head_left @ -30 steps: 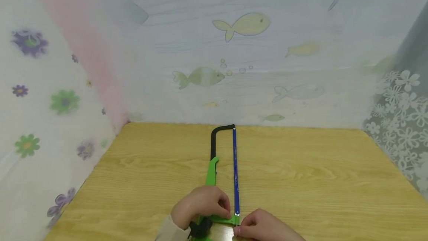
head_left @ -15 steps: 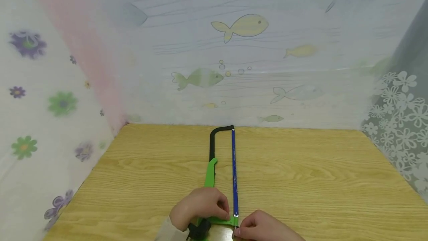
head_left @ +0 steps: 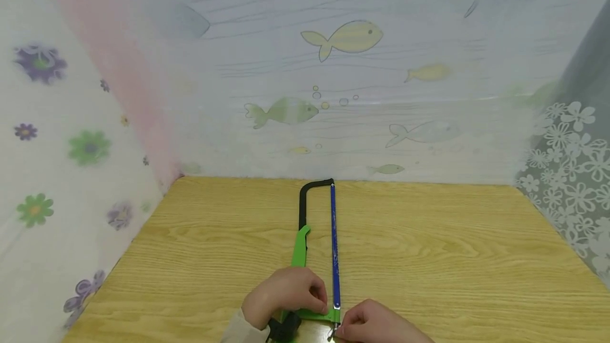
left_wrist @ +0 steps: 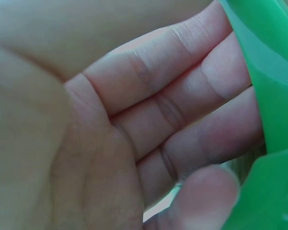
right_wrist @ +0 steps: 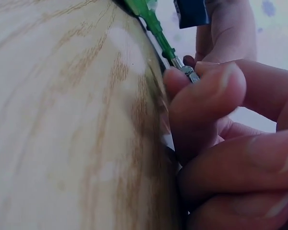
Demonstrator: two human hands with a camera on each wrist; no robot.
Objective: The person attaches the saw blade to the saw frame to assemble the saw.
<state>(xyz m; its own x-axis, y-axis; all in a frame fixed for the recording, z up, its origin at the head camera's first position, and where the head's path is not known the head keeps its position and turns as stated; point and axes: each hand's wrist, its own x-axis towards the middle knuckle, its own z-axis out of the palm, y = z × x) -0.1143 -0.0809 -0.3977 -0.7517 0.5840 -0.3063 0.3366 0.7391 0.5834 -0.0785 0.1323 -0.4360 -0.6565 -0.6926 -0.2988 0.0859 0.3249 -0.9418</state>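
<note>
A hacksaw (head_left: 299, 247) with a green and black frame lies on the table, its blue blade (head_left: 335, 247) to the right. My left hand (head_left: 288, 291) holds the near part of the green frame. In the left wrist view, its fingers and thumb (left_wrist: 206, 196) touch the green frame (left_wrist: 266, 62), and the fingertips are partly hidden behind it. At the near end of the blade, my right hand (head_left: 376, 323) pinches the metal wing nut (head_left: 332, 333) between thumb and forefinger. The right wrist view shows the metal tensioning screw (right_wrist: 188, 72) partly covered by fingertips.
The wood-grain table (head_left: 452, 247) meets a fish-patterned curtain (head_left: 352, 120) at its back edge. Flower-patterned sheeting (head_left: 71, 173) hangs on the left, and sheer flowered fabric (head_left: 572, 184) on the right. A black strapped device (head_left: 284, 327) sits at my left wrist.
The wing nut has turned between my right fingertips, and one wing now points toward me. The hacksaw and my left hand keep their places on the table.
</note>
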